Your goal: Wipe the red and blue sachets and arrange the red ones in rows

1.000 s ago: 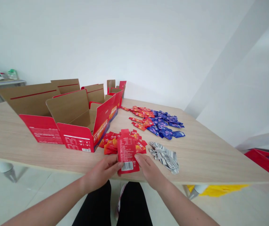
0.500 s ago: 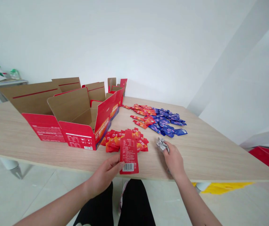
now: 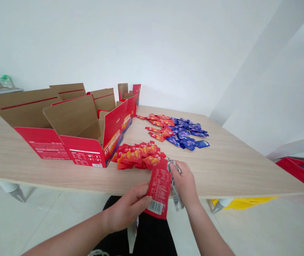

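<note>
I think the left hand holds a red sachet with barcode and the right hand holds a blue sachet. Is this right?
Not quite. The head view shows the right hand holding a silver striped packet, not a blue sachet. The left hand does hold the red sachet with barcode.

The flat red sachet is glossy printed film, the crumpled silver-striped wrapper perhaps foil; the red-and-brown carton is corrugated card, the pale wood-grain tabletop smooth laminate.

A wood-grain table carries open red cartons at ten o'clock, red sachets at twelve, blue sachets at one.
</note>
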A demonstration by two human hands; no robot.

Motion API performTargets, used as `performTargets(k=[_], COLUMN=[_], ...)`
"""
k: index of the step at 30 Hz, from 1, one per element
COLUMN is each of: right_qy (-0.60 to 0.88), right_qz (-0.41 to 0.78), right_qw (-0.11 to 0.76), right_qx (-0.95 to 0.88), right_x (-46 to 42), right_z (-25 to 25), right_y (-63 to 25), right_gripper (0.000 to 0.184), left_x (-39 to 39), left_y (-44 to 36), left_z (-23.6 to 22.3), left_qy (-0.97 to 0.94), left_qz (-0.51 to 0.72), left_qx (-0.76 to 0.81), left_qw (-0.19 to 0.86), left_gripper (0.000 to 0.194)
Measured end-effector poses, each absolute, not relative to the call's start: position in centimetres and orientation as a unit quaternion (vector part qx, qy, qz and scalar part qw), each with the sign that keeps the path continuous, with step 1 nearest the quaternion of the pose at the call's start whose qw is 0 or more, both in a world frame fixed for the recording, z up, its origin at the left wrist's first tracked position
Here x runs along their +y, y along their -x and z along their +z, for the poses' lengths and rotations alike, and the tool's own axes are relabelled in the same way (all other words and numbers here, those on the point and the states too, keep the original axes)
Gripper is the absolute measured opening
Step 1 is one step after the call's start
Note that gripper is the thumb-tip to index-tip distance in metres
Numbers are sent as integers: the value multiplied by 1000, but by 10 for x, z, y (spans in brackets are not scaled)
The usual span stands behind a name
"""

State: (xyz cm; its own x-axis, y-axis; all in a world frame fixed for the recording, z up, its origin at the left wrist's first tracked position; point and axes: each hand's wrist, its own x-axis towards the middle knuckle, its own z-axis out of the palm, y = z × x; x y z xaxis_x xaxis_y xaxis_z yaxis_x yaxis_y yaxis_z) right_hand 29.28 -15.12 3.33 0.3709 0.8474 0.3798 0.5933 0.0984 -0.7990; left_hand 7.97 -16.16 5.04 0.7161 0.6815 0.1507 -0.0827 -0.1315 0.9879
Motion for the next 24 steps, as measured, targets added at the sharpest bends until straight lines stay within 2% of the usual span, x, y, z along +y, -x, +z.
performTargets(k=[3, 6, 8, 9, 11, 14, 16, 19, 22, 24], right_qy=[610, 525, 533, 546, 550, 503, 486, 473, 478, 515], right_qz=[282, 445, 471, 467, 457, 482, 514, 567, 550, 428], right_qw=[579, 601, 612, 623, 655, 690, 681, 636, 632, 686], right_qx=[-462, -407, -347, -310, -245, -195, -191, -224, -264, -285], right_x=[-167, -186, -190, -190, -187, -186, -187, -187, -182, -181], right_z=[37, 41, 41, 41, 42, 47, 50, 50, 45, 41], right_y=[-279, -246, -234, -233, -239, -248, -248, -241, -246, -257], right_gripper=[51, 59, 56, 52, 46, 43, 43, 40, 44, 50], left_x=[-156, -157, -162, -165, -167, -162, -156, -152, -156, -158], left_y=[-85, -93, -95, -95, -90, -81, -80, -82, -81, -78], left_z=[51, 49, 49, 50, 50, 47, 43, 40, 42, 44], left_qy=[-765, -869, -908, -915, -899, -807, -758, -722, -713, -710], left_qz=[354, 336, 328, 327, 350, 390, 335, 214, 225, 253], left_qx=[298, 292, 226, 199, 202, 350, 398, 324, 295, 311], left_qw=[448, 217, 132, 126, 168, 272, 393, 573, 595, 579], left_gripper=[24, 17, 13, 11, 7, 15, 28, 39, 39, 37])
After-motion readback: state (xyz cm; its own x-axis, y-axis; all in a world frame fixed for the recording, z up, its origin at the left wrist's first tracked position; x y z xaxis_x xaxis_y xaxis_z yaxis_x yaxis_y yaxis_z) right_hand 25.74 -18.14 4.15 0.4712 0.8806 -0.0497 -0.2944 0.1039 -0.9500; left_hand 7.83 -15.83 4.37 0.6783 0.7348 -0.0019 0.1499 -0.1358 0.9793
